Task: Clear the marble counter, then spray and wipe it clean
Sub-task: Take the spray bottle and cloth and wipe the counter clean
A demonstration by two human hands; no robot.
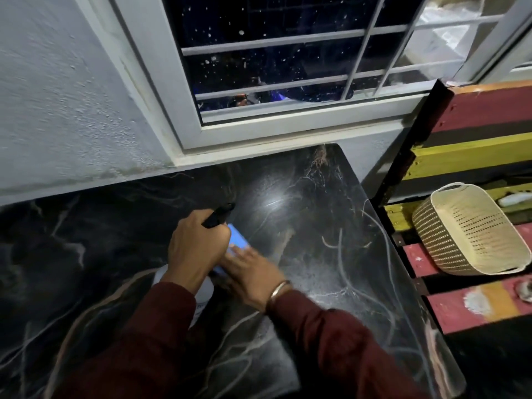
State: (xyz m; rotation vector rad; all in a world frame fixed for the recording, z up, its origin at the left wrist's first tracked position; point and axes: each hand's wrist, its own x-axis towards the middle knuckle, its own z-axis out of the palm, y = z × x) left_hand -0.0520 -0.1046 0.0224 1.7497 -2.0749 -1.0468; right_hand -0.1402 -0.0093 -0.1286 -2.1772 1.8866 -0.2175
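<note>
The black marble counter [316, 226] with pale veins fills the lower view under a window. My left hand [195, 249] is closed around the neck of a spray bottle [218, 216]. Its black nozzle points away to the upper right, and its white body shows below my wrist. A blue cloth [237, 239] lies on the counter just right of the bottle. My right hand [250, 272], with a metal bangle on the wrist, presses down on the cloth and covers its near part. A wet sheen shows on the marble beyond the cloth.
A cream perforated plastic basket [472, 228] lies tilted on a red, yellow and black slatted wooden bench [475, 306] right of the counter. A barred window [273, 67] and a white wall [57, 110] bound the counter's far side. A small clump of debris [319, 158] sits in the far corner.
</note>
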